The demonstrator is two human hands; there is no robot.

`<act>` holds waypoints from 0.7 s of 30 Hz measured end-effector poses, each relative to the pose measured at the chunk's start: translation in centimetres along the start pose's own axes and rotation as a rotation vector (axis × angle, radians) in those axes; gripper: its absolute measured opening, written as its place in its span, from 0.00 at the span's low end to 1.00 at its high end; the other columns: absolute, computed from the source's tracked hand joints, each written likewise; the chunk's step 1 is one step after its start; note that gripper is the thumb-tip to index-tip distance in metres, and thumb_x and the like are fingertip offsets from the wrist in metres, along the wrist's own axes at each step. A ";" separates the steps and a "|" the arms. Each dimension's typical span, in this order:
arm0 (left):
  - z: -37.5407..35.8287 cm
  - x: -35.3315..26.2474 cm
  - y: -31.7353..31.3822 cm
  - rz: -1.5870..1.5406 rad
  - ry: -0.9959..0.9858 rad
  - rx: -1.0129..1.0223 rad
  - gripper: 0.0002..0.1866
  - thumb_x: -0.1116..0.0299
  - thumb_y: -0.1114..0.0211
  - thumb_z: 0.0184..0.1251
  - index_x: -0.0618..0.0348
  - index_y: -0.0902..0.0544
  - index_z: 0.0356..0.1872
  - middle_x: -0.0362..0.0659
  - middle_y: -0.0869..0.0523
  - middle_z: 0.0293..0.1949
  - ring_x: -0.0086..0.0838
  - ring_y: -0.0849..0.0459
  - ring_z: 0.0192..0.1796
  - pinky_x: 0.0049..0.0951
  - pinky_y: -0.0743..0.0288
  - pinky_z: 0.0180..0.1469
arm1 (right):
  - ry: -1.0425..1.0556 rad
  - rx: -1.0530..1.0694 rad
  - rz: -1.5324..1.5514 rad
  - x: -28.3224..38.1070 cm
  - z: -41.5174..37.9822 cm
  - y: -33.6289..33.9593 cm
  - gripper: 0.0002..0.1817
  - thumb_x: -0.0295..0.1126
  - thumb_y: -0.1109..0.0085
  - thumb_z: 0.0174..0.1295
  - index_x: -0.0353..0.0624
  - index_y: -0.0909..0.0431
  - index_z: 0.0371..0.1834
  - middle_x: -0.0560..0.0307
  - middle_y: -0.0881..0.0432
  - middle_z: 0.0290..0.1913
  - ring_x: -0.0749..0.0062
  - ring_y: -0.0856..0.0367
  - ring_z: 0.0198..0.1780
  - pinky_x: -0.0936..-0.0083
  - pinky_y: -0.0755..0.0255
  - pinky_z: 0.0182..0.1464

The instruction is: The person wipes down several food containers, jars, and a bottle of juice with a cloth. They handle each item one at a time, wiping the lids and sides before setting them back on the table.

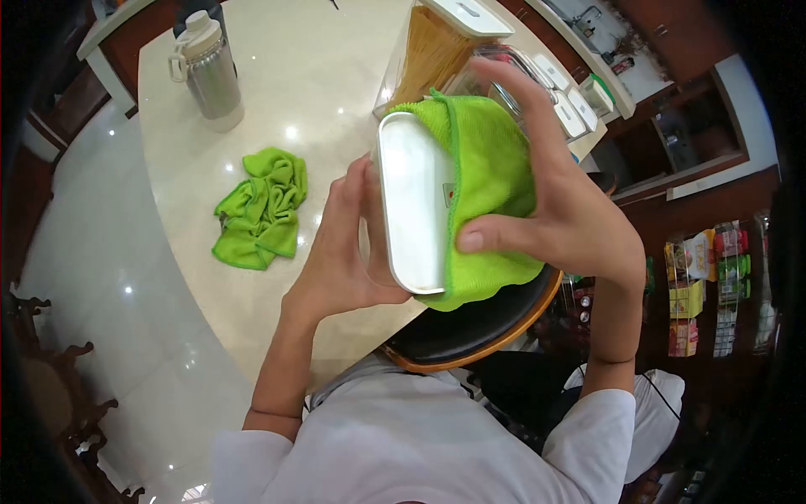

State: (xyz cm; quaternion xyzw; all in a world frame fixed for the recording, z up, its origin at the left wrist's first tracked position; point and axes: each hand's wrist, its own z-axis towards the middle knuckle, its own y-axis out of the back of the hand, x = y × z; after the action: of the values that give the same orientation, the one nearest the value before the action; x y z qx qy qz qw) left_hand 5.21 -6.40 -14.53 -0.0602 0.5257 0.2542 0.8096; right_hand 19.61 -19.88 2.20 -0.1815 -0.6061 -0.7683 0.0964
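A clear container with a white lid [413,202] is held up over the table's near edge, its lid side facing me. My left hand [342,244] grips the container's clear left side, fingers wrapped round it. My right hand [558,185] presses a green cloth [491,160] over the lid's right part and the container's right side, thumb on the front and fingers spread toward the top. A second green cloth [264,210] lies crumpled on the table, left of my left hand.
On the pale table [327,84] stand a bottle [210,76] at the back left and a container of spaghetti [432,59] behind my hands. White-lidded containers [571,109] sit at the right edge. A black stool [470,328] is below the table's edge.
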 end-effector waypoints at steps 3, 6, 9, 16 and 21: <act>-0.1 -0.4 0.2 0.012 0.014 0.012 0.68 0.60 0.17 0.24 0.59 0.53 0.72 0.53 0.35 0.59 0.48 0.34 0.63 0.41 0.39 0.64 | 0.002 0.060 0.048 0.2 -1.3 0.8 0.63 0.50 0.22 0.38 0.35 0.54 0.72 0.44 0.47 0.71 0.57 0.54 0.75 0.65 0.58 0.73; 0.1 0.1 0.2 0.017 -0.046 0.034 0.68 0.61 0.17 0.24 0.58 0.52 0.72 0.53 0.35 0.60 0.48 0.33 0.62 0.41 0.38 0.64 | 0.073 0.010 -0.086 2.4 0.2 0.1 0.62 0.48 0.21 0.37 0.33 0.53 0.71 0.45 0.46 0.70 0.56 0.51 0.74 0.66 0.56 0.73; 0.2 -1.4 0.1 -0.115 0.209 0.067 0.65 0.61 0.18 0.30 0.61 0.52 0.72 0.55 0.36 0.61 0.48 0.35 0.64 0.41 0.39 0.65 | 0.126 0.011 -0.079 2.8 3.0 -1.0 0.60 0.43 0.21 0.36 0.33 0.51 0.70 0.43 0.43 0.67 0.51 0.46 0.71 0.64 0.51 0.70; 0.4 1.5 -0.2 0.050 -0.142 0.027 0.60 0.61 0.21 0.39 0.68 0.53 0.71 0.55 0.37 0.60 0.45 0.35 0.63 0.38 0.39 0.63 | -0.040 0.122 -0.019 1.5 4.5 -0.2 0.53 0.36 0.26 0.37 0.33 0.49 0.67 0.42 0.40 0.63 0.48 0.42 0.67 0.63 0.48 0.68; -0.1 1.4 -0.1 0.141 -0.138 0.051 0.65 0.56 0.21 0.36 0.69 0.57 0.71 0.57 0.38 0.62 0.51 0.38 0.63 0.44 0.44 0.65 | 0.236 -0.022 -0.038 2.5 3.1 -1.7 0.47 0.31 0.33 0.38 0.34 0.46 0.64 0.42 0.38 0.59 0.48 0.37 0.62 0.59 0.47 0.66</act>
State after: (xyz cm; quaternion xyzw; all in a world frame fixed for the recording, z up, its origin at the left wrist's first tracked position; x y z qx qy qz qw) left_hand 5.65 -6.07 -15.86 0.0151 0.4777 0.3006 0.8254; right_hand 17.25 -16.24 2.27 -0.0793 -0.5856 -0.7925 0.1505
